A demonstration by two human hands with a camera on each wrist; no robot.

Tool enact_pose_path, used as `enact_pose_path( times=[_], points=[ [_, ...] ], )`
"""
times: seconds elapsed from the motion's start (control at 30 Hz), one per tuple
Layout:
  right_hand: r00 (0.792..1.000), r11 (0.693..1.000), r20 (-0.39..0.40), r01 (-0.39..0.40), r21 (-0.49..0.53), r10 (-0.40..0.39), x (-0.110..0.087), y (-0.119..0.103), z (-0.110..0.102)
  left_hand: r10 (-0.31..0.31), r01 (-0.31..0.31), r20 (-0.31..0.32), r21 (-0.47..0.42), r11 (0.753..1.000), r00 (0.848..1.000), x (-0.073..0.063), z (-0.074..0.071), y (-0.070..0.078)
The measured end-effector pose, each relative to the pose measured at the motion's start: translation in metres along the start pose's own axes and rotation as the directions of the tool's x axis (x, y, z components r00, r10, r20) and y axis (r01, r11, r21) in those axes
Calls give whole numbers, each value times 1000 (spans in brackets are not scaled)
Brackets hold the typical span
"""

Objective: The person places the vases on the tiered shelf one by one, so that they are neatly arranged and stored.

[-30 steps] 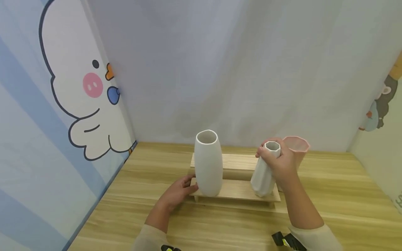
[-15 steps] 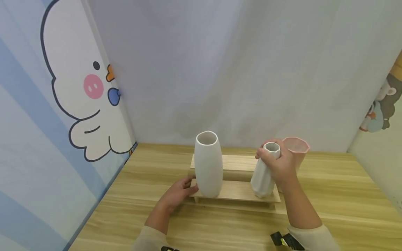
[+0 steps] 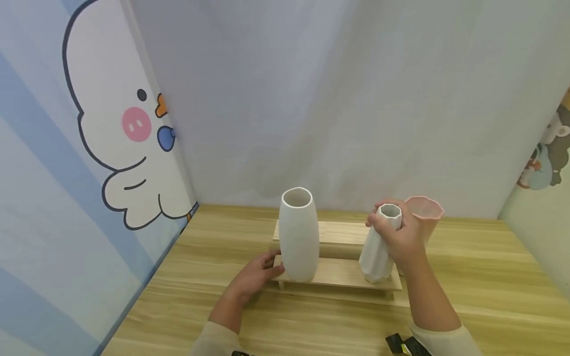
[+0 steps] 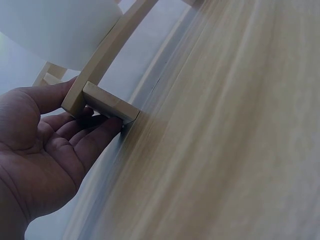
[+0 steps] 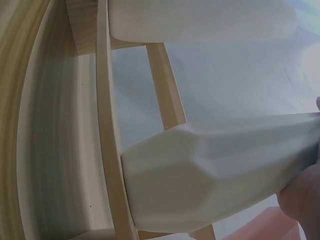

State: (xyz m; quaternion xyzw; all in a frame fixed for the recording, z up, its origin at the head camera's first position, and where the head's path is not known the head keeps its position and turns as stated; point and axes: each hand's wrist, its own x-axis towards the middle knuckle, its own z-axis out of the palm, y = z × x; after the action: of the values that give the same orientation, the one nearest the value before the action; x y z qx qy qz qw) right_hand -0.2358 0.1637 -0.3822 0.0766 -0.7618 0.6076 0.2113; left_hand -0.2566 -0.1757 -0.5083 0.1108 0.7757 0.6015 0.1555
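Observation:
My right hand (image 3: 403, 235) grips the neck of a small white faceted vase (image 3: 376, 257), thumb and fingers around it below the rim. The vase's base sits on the right end of the front step of a two-step wooden stand (image 3: 340, 273); the right wrist view has that base against the board. At the stand's left end is my left hand (image 3: 255, 274). Its thumb lies on the board's edge and its fingers curl underneath by the leg (image 4: 111, 104). Close beside that hand, a tall smooth white vase (image 3: 300, 242) stands upright on the same step.
Behind my right hand a pink faceted vase (image 3: 428, 212) is partly hidden. The stand's back step (image 3: 340, 232) is higher than the front one. A grey-white curtain (image 3: 338, 109) hangs behind the wooden table (image 3: 213, 237), with a cartoon-printed wall (image 3: 111, 118) at the left.
The head view has shifted slightly, moving the whole scene a little right and down. Both hands keep their holds, and the vases stay in place on the stand.

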Motion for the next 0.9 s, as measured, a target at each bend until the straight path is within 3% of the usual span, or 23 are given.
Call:
enact_pose_path(
  times=[0.13,0.27,0.4,0.6,0.73,0.9],
  points=[
    [997,998,29,65,10,-65,-2,-2,-5,3,-3,-3,5,1000,1000,-1,3,2],
    [987,981,55,144,129,-152,-2,-2,-9,-2,2,-7,4,1000,1000,-2,2,1],
    [980,965,72,168,202,-185,-5,-1,-10,-2,2,7,-3,1000,1000,-3,1,1],
    [984,973,-50,175,148,-169,-11,4,-1,-1,2,19,-22,1000,1000,-6,2,1],
    [970,972,-137,213,101,-199,-12,5,7,-4,4,22,-17,1000,1000,-7,0,0],
    [955,963,-168,260,69,-246,-12,5,11,5,-4,27,-19,1000,1000,-7,-2,2]
  ],
)
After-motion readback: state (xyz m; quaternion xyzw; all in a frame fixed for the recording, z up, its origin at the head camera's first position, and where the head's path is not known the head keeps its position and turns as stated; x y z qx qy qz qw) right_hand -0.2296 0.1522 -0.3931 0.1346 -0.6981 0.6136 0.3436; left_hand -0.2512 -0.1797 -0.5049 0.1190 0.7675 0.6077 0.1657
